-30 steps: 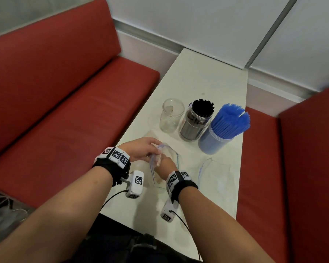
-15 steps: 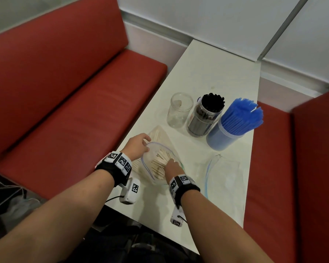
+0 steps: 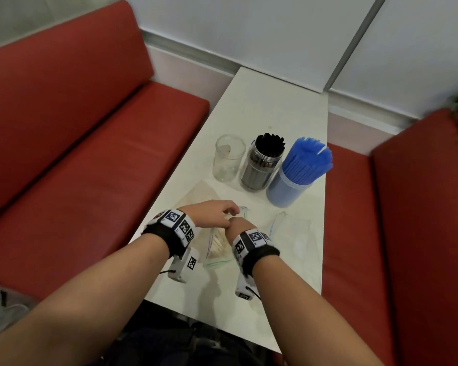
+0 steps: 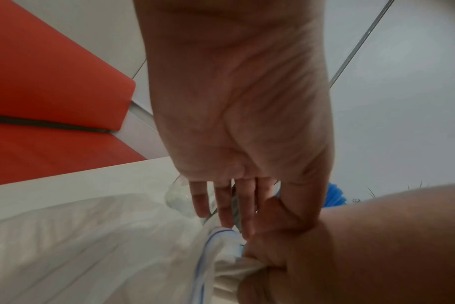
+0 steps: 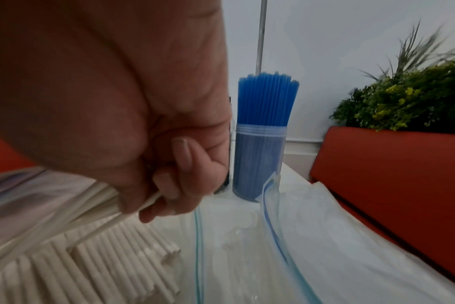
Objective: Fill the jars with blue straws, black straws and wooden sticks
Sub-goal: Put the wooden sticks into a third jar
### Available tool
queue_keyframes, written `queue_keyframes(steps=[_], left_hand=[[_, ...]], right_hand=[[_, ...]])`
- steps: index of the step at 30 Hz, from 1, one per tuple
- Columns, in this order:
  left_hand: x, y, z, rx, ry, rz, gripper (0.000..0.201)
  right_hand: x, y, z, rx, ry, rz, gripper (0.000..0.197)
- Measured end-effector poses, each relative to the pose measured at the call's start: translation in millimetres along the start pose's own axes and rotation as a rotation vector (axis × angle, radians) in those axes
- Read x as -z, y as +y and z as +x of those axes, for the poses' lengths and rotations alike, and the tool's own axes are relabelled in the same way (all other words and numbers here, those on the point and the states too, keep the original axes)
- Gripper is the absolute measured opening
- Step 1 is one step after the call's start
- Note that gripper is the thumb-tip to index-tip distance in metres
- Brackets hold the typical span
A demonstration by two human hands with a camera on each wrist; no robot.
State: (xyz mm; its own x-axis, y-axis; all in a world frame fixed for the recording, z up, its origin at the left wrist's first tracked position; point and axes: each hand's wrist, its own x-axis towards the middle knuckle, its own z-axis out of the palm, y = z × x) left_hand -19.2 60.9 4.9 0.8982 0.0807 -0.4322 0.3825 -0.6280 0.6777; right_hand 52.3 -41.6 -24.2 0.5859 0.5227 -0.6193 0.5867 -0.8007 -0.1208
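At the table's middle stand a clear jar without sticks, a jar of black straws and a jar of blue straws. Nearer me lies a zip bag holding wooden sticks, which look pale here. My right hand is at the bag's mouth and grips a bundle of these sticks. My left hand hovers right beside it, fingers fairly straight, tips touching the bag's blue-lined rim.
A second, flat clear zip bag lies to the right of the stick bag. The white table is narrow, with red benches on both sides. A green plant stands behind the right bench.
My right hand, reaching into the open bag half a second ago, has closed round a bundle of sticks. My left hand has shifted right, up against it over the bag's mouth.
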Motion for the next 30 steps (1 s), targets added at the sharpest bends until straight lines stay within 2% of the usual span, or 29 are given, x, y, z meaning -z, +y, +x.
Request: queue_keyframes(steps=[4, 6, 9, 11, 13, 16, 18, 21, 23, 25, 27, 28, 30], left_hand=[[1, 3, 6, 0.020, -0.140, 0.079, 0.082], [-7, 4, 9, 0.020, -0.105, 0.156, 0.088], [-24, -1, 14, 0.046, 0.053, 0.286, 0.063], [-32, -6, 16, 0.080, 0.156, 0.285, 0.046], [-35, -10, 18, 0.074, 0.256, 0.161, 0.037], [-35, -11, 19, 0.018, 0.389, -0.105, 0.030], [-30, -8, 19, -0.021, 0.461, -0.290, 0.032], [-13, 7, 18, -0.047, 0.613, -0.496, 0.042], [6, 21, 15, -0.073, 0.725, -0.651, 0.044], [26, 42, 8, -0.186, 0.736, -0.810, 0.038], [44, 66, -1, -0.369, 0.669, -0.934, 0.033], [51, 77, -5, -0.452, 0.630, -0.971, 0.033], [62, 95, -9, -0.563, 0.566, -0.991, 0.037]], right_hand=[[16, 8, -9, 0.028, -0.023, -0.051, 0.048], [28, 8, -14, 0.064, -0.008, -0.095, 0.045], [50, -1, -24, 0.022, -0.044, -0.343, 0.039], [64, -5, -33, 0.016, -0.048, -0.440, 0.029], [81, -2, -46, 0.115, 0.009, -0.475, 0.026], [106, 11, -62, 0.277, 0.209, -0.420, 0.023], [120, 20, -68, 0.395, 0.312, -0.096, 0.024], [124, 38, -76, 0.547, 0.500, 0.697, 0.029], [114, 48, -74, 0.485, 0.549, 1.189, 0.018], [98, 54, -65, 0.268, 0.436, 1.532, 0.011], [82, 54, -55, 0.048, 0.201, 1.693, 0.020], [75, 52, -52, -0.016, 0.061, 1.740, 0.028], [67, 45, -50, -0.040, -0.189, 1.868, 0.046]])
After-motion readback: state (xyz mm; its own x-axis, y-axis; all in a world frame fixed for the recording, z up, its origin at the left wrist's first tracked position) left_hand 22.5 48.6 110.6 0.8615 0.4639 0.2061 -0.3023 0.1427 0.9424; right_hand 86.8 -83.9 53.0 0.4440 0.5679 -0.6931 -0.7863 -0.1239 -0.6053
